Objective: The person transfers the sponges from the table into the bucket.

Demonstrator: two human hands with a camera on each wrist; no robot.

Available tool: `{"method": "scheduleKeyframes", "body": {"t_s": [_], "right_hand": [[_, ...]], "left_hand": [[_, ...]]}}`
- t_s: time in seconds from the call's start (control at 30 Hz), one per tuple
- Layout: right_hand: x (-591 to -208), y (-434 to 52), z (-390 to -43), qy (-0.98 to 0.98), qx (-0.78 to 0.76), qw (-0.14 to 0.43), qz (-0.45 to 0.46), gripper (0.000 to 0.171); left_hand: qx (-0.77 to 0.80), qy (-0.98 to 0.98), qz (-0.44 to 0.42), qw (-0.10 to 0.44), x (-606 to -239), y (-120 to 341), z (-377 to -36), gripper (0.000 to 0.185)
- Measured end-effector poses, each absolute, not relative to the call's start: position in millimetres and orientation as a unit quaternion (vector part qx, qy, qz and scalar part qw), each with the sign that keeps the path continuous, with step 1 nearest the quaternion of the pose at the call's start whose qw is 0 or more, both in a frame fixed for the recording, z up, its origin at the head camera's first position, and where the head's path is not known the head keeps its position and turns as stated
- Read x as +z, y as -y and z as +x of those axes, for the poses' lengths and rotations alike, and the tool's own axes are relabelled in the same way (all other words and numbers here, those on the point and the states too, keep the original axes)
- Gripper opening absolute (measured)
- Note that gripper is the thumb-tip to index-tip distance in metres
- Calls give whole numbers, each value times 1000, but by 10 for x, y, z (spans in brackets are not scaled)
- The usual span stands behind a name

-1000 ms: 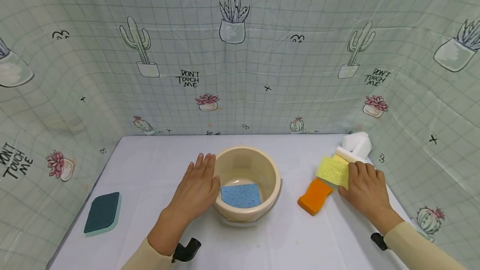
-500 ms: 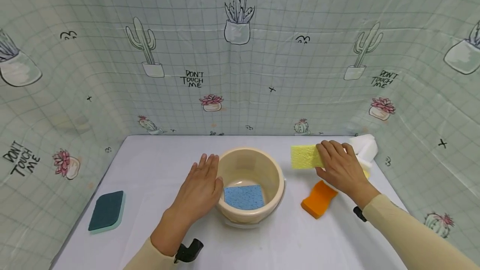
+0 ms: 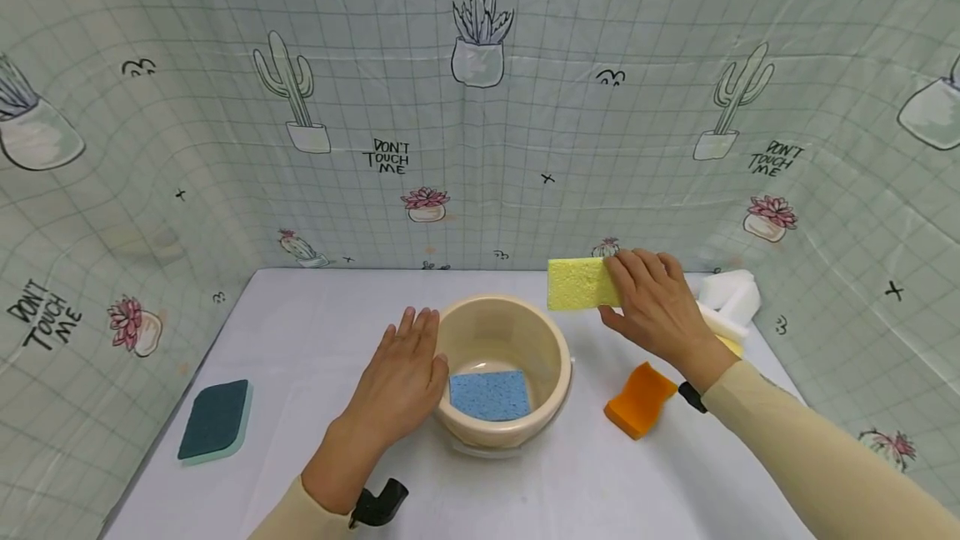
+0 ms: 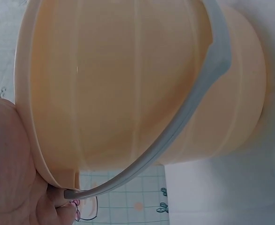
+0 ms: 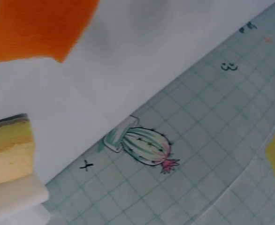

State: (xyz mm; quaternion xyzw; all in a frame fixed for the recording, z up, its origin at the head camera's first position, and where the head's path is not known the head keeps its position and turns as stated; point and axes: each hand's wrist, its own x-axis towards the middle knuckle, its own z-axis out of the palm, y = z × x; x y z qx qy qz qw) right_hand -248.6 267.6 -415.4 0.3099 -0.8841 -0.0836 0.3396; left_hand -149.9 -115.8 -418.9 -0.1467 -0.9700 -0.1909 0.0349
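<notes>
resting flat against the near-left wall of the cream bucket (image 3: pixel 501 369), the left hand (image 3: pixel 401 382) has its fingers straight and grips nothing — it only touches the side. inside, a blue sponge (image 3: pixel 490 395) lies flat on the bottom. just right of the bucket an orange sponge (image 3: pixel 640 398) sits on the desk (image 3: pixel 315 332). farther back the right hand (image 3: pixel 651 302) pinches a yellow sponge (image 3: pixel 576 282) by its right end, lifted off the desk, long axis running left-right — the free end points at the bucket's far-right rim, so the opening lies down and to the left of it.
</notes>
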Motion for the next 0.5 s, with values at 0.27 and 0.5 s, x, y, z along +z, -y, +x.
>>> {"method": "scheduleKeyframes", "body": {"t_s": [0.27,0.5], "right_hand": [[-3884,-2239,-2413,862,-40,380,334,74],[-3789,-1818,-2186,889,-3,300,345,72]], "left_hand": [[-185,970,-149,42,-4174,1151,-1495,61],[-181,972,-144,41,-4172,1147,-1483,60]]}}
